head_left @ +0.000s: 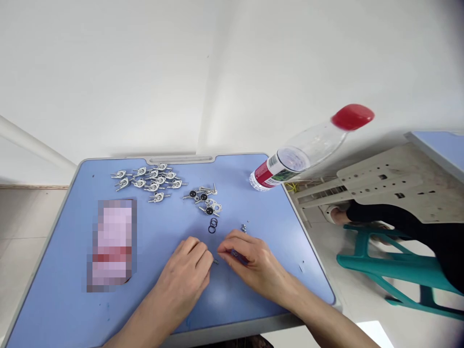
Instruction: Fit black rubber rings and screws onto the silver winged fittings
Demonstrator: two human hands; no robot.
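My left hand is closed, its fingers curled in over a small metal fitting. Only a thin stem of that fitting sticks out on the right side; the rest is hidden. Beside it, my right hand has thumb and forefinger pinched together, and whatever lies between the tips is too small to make out. Just beyond the hands are black rubber rings. Behind those sit silver fittings with black discs and thin metal plates. Tiny metal pieces lie just past my right hand.
Several silver fittings are grouped at the back left of the blue table. A blurred-out rectangular object lies at left. The red-capped bottle stands back right. A teal stool and a person's leg are beyond the right edge.
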